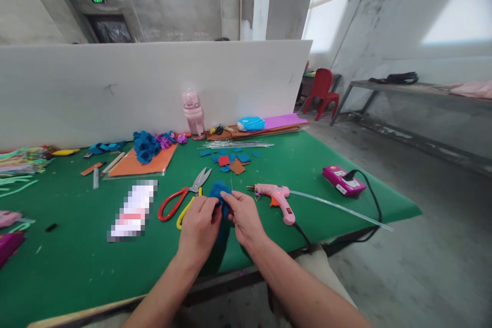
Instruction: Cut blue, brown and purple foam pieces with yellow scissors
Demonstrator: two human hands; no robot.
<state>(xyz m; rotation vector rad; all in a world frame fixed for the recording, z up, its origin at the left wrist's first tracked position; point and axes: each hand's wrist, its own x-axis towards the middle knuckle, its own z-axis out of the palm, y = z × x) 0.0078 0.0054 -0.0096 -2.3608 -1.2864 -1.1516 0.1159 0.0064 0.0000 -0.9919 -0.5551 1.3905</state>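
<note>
Both my hands meet over the front of the green table, pinching one piece of blue felt (220,188) between them. My left hand (200,223) has its fingers closed on the felt's left side. On the right side, my right hand (245,215) grips it with thumb and fingers; part of the felt is hidden behind the fingers. Just left lie red-handled scissors (180,200) and a yellow-handled tool (188,210), partly covered by my left hand. A pink glue gun (273,195) with a clear glue stick in its back rests right of my right hand.
Blue and red felt scraps (224,161) lie beyond my hands, with thin wires (238,144) behind. Blue felt flowers (145,146) sit on an orange sheet (163,163). A pink bottle (193,115) stands against the white board (154,82). A purple power box (343,181) with a cable is rightmost.
</note>
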